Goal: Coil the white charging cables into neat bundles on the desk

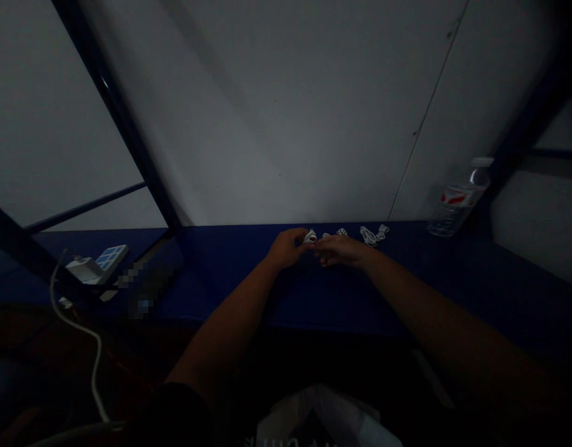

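Over the blue shelf top [290, 292], my hands meet at a small looped white cord [310, 236]. My left hand [288, 248] pinches this bundle between thumb and fingers. My right hand [344, 250] comes in from the right with its fingers bent together and its fingertips at the bundle; it seems to grip part of the cord, though the dim light blurs the detail. Just behind my right hand lies another white cord bundle [342, 232], partly hidden. To its right rests a longer knotted white cord bundle [370, 236].
A clear plastic bottle [458, 202] with a red and white label stands at the right by the wall. At the left are a blue metal post [123, 124], a white charger [85, 270], a blue-and-white box [113, 261] and a hanging white cable [98, 347]. A pale wall [277, 112] rises behind.
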The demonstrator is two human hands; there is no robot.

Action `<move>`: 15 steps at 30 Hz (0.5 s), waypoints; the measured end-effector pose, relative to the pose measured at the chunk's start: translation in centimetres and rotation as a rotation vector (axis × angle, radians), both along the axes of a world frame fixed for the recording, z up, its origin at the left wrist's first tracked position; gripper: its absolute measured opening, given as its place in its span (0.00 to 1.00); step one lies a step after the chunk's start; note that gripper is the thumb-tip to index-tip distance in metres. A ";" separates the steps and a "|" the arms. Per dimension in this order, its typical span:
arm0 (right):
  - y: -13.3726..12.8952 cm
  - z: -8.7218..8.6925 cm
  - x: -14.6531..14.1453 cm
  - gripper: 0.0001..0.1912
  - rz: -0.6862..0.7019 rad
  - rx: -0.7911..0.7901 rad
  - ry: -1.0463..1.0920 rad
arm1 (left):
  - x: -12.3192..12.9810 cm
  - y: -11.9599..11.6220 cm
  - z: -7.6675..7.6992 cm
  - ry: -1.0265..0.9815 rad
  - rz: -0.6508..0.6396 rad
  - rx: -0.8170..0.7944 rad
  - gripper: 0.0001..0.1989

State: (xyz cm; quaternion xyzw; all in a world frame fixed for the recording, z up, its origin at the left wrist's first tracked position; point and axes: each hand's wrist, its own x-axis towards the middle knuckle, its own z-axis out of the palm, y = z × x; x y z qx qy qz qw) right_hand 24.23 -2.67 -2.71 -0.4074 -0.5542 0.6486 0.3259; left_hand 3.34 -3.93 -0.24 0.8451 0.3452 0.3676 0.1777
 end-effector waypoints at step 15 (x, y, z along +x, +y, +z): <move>0.1 0.2 -0.3 0.18 -0.034 0.332 -0.049 | 0.2 -0.4 0.1 -0.092 -0.040 -0.081 0.20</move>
